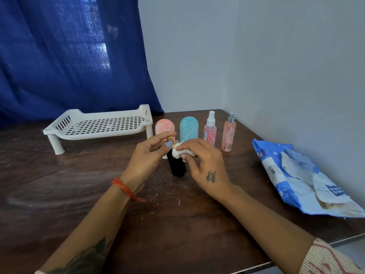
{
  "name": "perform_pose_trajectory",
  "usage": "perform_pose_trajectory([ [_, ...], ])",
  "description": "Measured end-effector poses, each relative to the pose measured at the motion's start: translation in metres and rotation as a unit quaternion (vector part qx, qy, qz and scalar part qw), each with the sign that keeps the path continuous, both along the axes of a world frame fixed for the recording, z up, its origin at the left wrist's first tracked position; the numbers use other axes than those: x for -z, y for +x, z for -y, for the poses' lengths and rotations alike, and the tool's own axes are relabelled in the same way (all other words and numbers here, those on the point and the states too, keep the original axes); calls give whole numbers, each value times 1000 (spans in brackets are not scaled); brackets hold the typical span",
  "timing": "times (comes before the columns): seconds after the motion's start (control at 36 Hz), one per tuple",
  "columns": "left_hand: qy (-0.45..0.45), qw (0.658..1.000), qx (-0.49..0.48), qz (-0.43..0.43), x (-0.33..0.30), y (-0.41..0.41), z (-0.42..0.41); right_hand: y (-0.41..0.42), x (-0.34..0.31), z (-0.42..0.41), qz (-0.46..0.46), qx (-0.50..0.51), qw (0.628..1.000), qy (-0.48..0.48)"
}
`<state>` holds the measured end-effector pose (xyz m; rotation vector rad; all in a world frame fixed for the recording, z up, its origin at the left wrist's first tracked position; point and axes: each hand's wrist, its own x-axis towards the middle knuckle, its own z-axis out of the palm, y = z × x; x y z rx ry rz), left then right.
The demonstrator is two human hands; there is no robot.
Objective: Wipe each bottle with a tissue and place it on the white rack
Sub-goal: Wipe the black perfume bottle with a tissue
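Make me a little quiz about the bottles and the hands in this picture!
1. True or false: the white rack already has a bottle on it.
2. Which hand holds the tissue: the left hand or the right hand?
3. How many bottles stand in the row behind the hands?

Key
1. False; it holds none.
2. The right hand; the left grips the black bottle by its gold top.
3. Four: the pink bottle, teal bottle, white-capped spray bottle and silver-capped spray bottle.
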<state>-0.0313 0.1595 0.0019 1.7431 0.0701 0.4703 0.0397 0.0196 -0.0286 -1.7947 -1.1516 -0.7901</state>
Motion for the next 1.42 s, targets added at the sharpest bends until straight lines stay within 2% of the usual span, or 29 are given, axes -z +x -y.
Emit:
perform_pose_trajectory([
  [0.19, 9, 999, 9, 32, -3, -2, 3, 2, 1, -1, -15, -18, 1000, -9],
  [0.33, 3, 999, 3, 37, -3, -2, 3, 2, 0, -2, -100, -40, 994, -9],
  [0.67, 23, 999, -12, 47, -1, 1, 1, 5, 3, -1, -223, -39, 973, -40],
  [0.78, 44, 998, -34, 28, 1, 2, -1, 5, 3, 0, -242, -10, 968, -69],
  [0.92, 51, 997, -51, 18, 2, 3, -3, -1, 1, 1, -232, -23, 969, -81],
  [1.08, 6, 997, -76, 20, 2, 4, -3, 0, -1, 3, -258, -6, 953, -157],
  [1.19, -18, 996, -82, 24, 3, 5, -2, 0, -4, 4, -316, 6, 939, -134],
  [1.28, -60, 993, -85, 47, 3, 5, -4, 0, -8, 6, -408, 4, 911, -62],
  [1.42, -92, 989, -91, 77, 3, 4, -5, -3, -17, 5, -627, -89, 772, 51],
])
